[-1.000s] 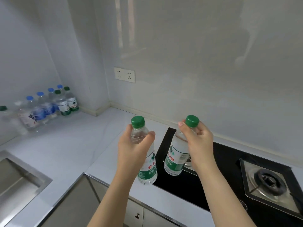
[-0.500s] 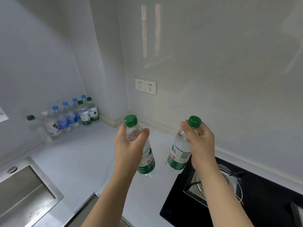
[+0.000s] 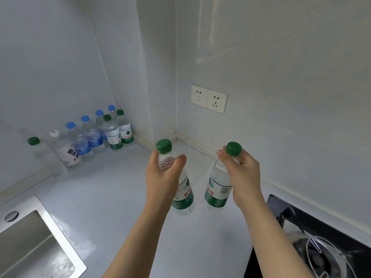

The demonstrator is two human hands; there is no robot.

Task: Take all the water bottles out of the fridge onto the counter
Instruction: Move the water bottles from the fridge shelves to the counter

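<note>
My left hand grips the neck of a green-capped water bottle with a green label. In my right hand is a second green-capped bottle, held just under its cap. Both bottles hang upright over the white counter, near its inner corner. Several more bottles stand in a row along the left wall, with blue, white and green caps. The fridge is out of view.
A steel sink is set into the counter at the lower left. A black gas hob with a metal pan support lies at the lower right. A double wall socket sits above the corner.
The view has swung left, from the hob toward the corner. Both hands have carried their bottles from above the hob to above the white counter, nearer the row of bottles.
</note>
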